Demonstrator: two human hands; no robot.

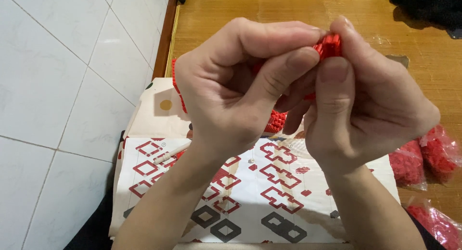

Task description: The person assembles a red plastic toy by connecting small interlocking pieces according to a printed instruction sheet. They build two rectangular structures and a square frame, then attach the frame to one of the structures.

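Hands raised close to the camera, pressed together over a small red brick piece [328,44]. The left hand [231,91] has its grip closed on the piece, thumb tip against its left edge and forefinger curled over the top. The right hand [370,105] also has its grip closed on it, thumb pressing from below and forefinger wrapped over the right side. Only a ridged red corner of the piece shows between the fingertips; the rest is hidden inside the grip.

Below the grip, a printed instruction sheet [269,192] with red and grey link shapes lies spread out. A larger red brick assembly [275,121] sits just under the hands, mostly covered by them. To the lower right of the grip, clear bags of red bricks [423,158] rest on a wooden surface [288,9]. White floor tiles [62,86] lie to the left.
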